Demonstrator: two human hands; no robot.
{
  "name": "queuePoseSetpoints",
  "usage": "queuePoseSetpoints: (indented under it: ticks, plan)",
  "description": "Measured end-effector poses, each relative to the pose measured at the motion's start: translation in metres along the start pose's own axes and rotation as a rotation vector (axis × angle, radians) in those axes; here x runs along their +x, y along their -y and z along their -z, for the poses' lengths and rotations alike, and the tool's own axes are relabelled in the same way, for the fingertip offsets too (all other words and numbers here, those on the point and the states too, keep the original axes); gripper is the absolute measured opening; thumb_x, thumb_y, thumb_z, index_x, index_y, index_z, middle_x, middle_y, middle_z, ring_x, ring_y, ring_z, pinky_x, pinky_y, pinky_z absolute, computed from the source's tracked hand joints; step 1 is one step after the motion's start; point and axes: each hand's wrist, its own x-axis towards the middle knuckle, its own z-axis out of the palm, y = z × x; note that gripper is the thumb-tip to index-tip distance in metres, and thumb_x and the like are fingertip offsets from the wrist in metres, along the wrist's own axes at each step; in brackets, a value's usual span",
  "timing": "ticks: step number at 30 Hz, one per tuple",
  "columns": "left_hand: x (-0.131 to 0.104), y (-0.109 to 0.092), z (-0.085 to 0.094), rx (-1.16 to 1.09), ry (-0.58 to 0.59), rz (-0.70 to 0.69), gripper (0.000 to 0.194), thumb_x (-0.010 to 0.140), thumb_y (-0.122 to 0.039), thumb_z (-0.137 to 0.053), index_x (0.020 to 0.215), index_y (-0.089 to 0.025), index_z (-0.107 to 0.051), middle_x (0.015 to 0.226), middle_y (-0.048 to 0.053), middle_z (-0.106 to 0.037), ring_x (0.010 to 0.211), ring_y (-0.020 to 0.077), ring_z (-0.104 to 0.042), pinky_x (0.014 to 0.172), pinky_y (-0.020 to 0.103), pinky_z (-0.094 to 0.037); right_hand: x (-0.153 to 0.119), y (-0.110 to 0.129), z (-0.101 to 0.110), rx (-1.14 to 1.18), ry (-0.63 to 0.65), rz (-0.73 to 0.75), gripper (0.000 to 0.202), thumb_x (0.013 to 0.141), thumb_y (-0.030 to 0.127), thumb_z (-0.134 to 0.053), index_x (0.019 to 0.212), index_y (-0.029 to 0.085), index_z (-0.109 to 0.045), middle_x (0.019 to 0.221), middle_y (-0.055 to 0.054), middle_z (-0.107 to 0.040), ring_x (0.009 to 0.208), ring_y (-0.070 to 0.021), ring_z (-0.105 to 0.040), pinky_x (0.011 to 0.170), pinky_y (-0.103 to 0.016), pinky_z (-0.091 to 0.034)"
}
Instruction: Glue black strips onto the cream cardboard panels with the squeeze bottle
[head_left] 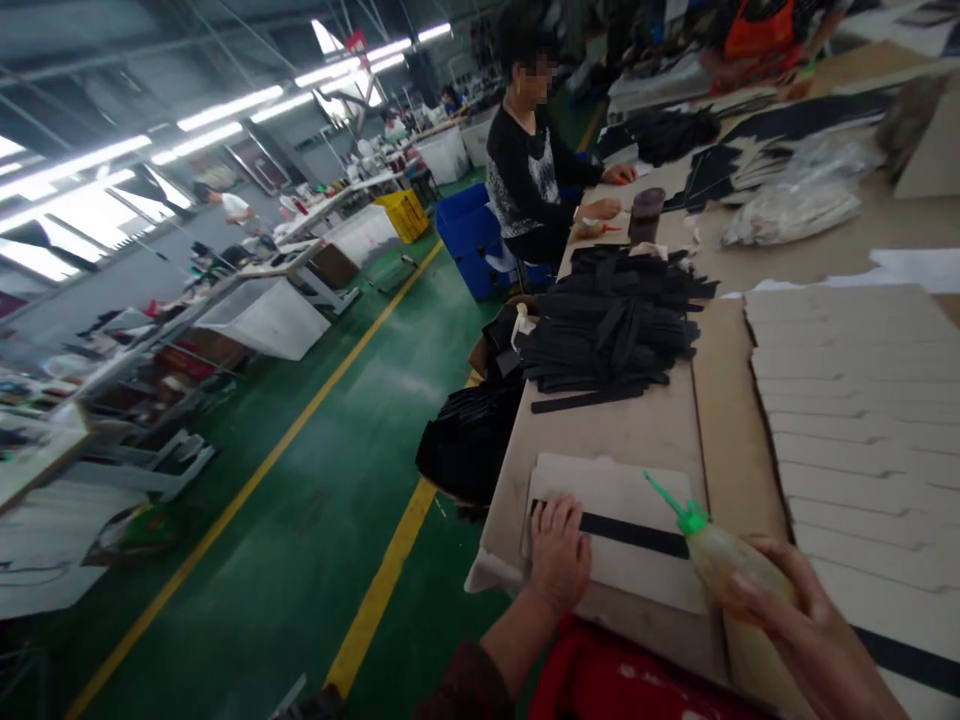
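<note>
Your left hand (556, 560) was nearer the black strip (637, 534), its fingers slightly apart, flat on the strip's left end; the long axis ran rightward from them. Your right hand (806, 605) was wrapped around the rounded, translucent bottle (724, 562) beside the strip's right end; pale, matte board (615, 480) lay beneath the strip

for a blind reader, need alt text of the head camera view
Right hand holds a green-tipped bottle beside a black strip that the left hand presses onto pale board; beyond lie piled black strips and a seated co-worker.
</note>
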Motion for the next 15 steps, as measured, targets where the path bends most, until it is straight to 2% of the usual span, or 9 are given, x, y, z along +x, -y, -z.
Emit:
queuePoseSetpoints:
  ticks: [3,5,12,15]
  plan:
    - [-0.004,0.019,-0.002,0.018,0.013,0.028,0.056,0.097,-0.042,-0.051,0.148,-0.020,-0.044,0.157,0.008,-0.043,0.147,0.0296,-0.034,0.124,0.058,-0.027,-0.011,-0.005,-0.031,0.146,0.104,-0.113,0.063,0.051,0.052,-0.087,0.106,0.030,-0.065,0.096,-0.002,-0.072,0.084,-0.0256,-0.068,0.062,-0.029,-0.057]
    - [-0.006,0.022,-0.003,0.061,0.048,0.017,0.061,0.097,-0.049,-0.050,0.151,-0.021,-0.040,0.160,0.007,-0.039,0.149,0.0292,-0.030,0.124,0.057,-0.025,-0.016,-0.005,-0.044,0.172,0.111,-0.134,0.066,0.053,0.053,-0.087,0.109,0.029,-0.063,0.097,-0.002,-0.071,0.083,-0.0228,-0.067,0.060,-0.026,-0.054]
    - [-0.005,0.019,-0.002,0.073,0.089,-0.003,0.060,0.099,-0.052,-0.044,0.151,-0.021,-0.039,0.158,0.006,-0.042,0.149,0.0278,-0.030,0.124,0.059,-0.021,-0.012,-0.002,-0.068,-0.047,0.115,-0.060,0.074,0.049,0.054,-0.087,0.110,0.023,-0.058,0.082,0.001,-0.064,0.065,-0.0172,-0.055,0.054,-0.026,-0.049]
    - [-0.006,0.020,-0.003,0.080,0.071,-0.008,0.060,0.098,-0.051,-0.047,0.150,-0.021,-0.042,0.157,0.006,-0.043,0.148,0.0280,-0.031,0.124,0.059,-0.022,-0.001,-0.010,-0.074,-0.173,0.117,-0.014,0.081,0.048,0.055,-0.086,0.115,0.022,-0.055,0.087,-0.001,-0.064,0.070,-0.0194,-0.059,0.060,-0.030,-0.052]
